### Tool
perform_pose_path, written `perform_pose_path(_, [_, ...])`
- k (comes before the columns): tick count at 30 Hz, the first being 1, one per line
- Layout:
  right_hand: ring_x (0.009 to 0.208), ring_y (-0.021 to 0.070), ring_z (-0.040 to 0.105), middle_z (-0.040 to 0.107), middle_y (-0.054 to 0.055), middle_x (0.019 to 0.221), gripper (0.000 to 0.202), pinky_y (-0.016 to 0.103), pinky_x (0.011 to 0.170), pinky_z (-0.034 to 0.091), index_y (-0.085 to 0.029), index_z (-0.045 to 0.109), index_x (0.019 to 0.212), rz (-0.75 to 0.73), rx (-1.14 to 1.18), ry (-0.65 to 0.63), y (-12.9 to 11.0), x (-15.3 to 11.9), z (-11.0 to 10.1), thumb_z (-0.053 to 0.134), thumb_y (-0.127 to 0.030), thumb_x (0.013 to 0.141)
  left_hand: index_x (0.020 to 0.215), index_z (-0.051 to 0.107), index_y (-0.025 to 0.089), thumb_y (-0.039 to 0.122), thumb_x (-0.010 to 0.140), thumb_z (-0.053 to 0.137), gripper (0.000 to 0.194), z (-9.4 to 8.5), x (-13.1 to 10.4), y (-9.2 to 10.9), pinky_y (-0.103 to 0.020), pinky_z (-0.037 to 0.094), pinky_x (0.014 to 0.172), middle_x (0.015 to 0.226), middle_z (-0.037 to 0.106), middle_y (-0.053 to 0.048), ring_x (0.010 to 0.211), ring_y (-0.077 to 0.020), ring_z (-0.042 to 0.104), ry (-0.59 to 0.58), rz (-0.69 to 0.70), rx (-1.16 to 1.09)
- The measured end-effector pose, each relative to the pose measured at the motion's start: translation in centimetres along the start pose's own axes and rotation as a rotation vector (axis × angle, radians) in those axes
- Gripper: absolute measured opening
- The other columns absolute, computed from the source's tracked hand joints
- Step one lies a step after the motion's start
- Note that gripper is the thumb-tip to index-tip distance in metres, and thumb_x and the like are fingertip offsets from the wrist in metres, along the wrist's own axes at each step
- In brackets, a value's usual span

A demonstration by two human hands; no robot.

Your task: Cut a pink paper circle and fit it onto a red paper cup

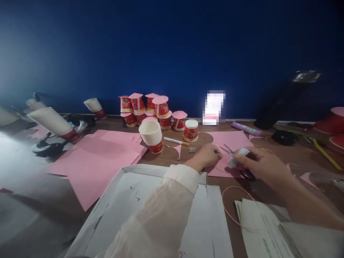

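Note:
My right hand (258, 161) is closed around a small whitish-blue object (238, 157), blurred, possibly a roll or bottle. Scissors (228, 149) lie beside and partly under that hand, blades apart and pointing left. My left hand (211, 156) rests at the left part of a pink paper sheet (236, 138), its fingers pressed together; what they hold, if anything, is too small to tell. Just beyond the left hand stands an upturned red cup (191, 131) with a white top. A pink cord (228, 211) curves over the table below the hands.
Red cups with pink paper tops (162, 107) stand stacked at the back. Nearer are nested cups (151, 136), a marker (176, 141) and pink sheets (99, 154). A white box (139, 193) lies in front. A lit phone (213, 107) and a purple tube (246, 128) are behind.

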State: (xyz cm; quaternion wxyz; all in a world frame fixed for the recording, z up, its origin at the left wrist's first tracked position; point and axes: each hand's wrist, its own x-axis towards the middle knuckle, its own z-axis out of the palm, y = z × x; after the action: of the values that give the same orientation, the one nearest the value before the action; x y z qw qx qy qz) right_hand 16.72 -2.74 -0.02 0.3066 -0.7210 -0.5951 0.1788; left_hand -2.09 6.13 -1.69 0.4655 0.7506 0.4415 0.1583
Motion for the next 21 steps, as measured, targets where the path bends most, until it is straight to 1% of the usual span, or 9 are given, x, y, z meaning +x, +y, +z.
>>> perform_pose_path(3, [0.073,0.0253,0.072,0.080,0.002,0.082,0.036,0.036,0.068,0.053,-0.029,0.078,0.091,-0.027,0.003,-0.131,-0.8,-0.2,0.6,0.068,-0.062,0.080,0.074,0.071,0.016,0.021,0.084,0.065,0.012,-0.1,0.1,0.0,-0.027,0.045,0.067,0.066,0.062,0.000,0.065,-0.0136,0.055,0.008,0.018,0.016])
perform_pose_path(5, [0.080,0.0259,0.073,0.080,0.001,0.088,0.034,0.037,0.074,0.054,-0.029,0.077,0.089,-0.068,-0.021,-0.161,-0.9,-0.3,0.7,0.067,-0.060,0.081,0.077,0.073,0.016,0.019,0.083,0.064,0.011,0.0,0.2,0.0,-0.026,0.046,0.068,0.068,0.064,0.000,0.067,-0.0136,0.057,0.005,0.027,0.033])
perform_pose_path(8, [0.076,0.0254,0.071,0.078,0.001,0.082,0.031,0.037,0.072,0.053,-0.029,0.075,0.085,-0.071,-0.050,-0.160,-0.6,-0.4,0.2,0.066,-0.059,0.082,0.077,0.075,0.014,0.015,0.082,0.063,0.012,-0.1,0.2,0.0,-0.025,0.046,0.069,0.072,0.068,-0.002,0.070,-0.0136,0.058,0.000,0.042,0.084])
perform_pose_path(10, [0.071,0.0250,0.070,0.077,0.001,0.079,0.031,0.037,0.069,0.053,-0.030,0.075,0.089,-0.062,-0.029,-0.119,-0.5,-0.5,0.0,0.065,-0.058,0.084,0.080,0.076,0.014,0.016,0.083,0.063,0.013,-0.1,0.1,0.2,-0.025,0.047,0.070,0.076,0.070,-0.003,0.072,-0.0144,0.060,0.007,0.038,0.103])
perform_pose_path(11, [0.070,0.0254,0.070,0.077,0.001,0.079,0.031,0.038,0.070,0.054,-0.030,0.075,0.091,-0.073,-0.014,-0.090,-0.6,-0.6,-0.1,0.064,-0.058,0.085,0.083,0.077,0.014,0.018,0.084,0.064,0.014,-0.2,0.0,0.3,-0.026,0.047,0.070,0.078,0.072,-0.004,0.074,-0.0149,0.060,0.009,0.032,0.102])
perform_pose_path(13, [0.079,0.0274,0.071,0.079,0.003,0.088,0.031,0.041,0.077,0.055,-0.031,0.076,0.095,-0.130,0.003,-0.061,-0.8,-0.6,0.1,0.064,-0.057,0.085,0.089,0.078,0.015,0.021,0.086,0.064,0.016,-0.2,-0.1,0.3,-0.027,0.048,0.072,0.082,0.074,-0.005,0.075,-0.0156,0.062,0.009,0.020,0.090])
perform_pose_path(15, [0.091,0.0291,0.072,0.079,0.004,0.100,0.030,0.042,0.086,0.054,-0.030,0.076,0.098,-0.196,0.019,-0.078,-1.1,-0.7,0.5,0.064,-0.054,0.086,0.092,0.079,0.015,0.023,0.087,0.064,0.018,-0.2,-0.1,0.2,-0.027,0.050,0.075,0.085,0.075,-0.006,0.076,-0.0159,0.063,0.002,0.014,0.087])
perform_pose_path(17, [0.099,0.0287,0.071,0.078,0.005,0.108,0.029,0.042,0.091,0.053,-0.028,0.076,0.101,-0.236,0.029,-0.121,-1.3,-0.6,0.9,0.063,-0.051,0.087,0.093,0.080,0.015,0.023,0.087,0.065,0.018,-0.1,0.0,0.1,-0.028,0.051,0.077,0.088,0.076,-0.007,0.078,-0.0164,0.063,0.004,0.022,0.097])
perform_pose_path(21, [0.102,0.0272,0.070,0.076,0.004,0.111,0.028,0.040,0.093,0.052,-0.028,0.075,0.102,-0.287,-0.009,-0.199,-1.1,-0.6,0.8,0.059,-0.049,0.091,0.093,0.080,0.013,0.021,0.087,0.064,0.019,0.0,0.3,-0.1,-0.028,0.051,0.076,0.089,0.076,-0.007,0.077,-0.0166,0.063,0.003,0.036,0.111])
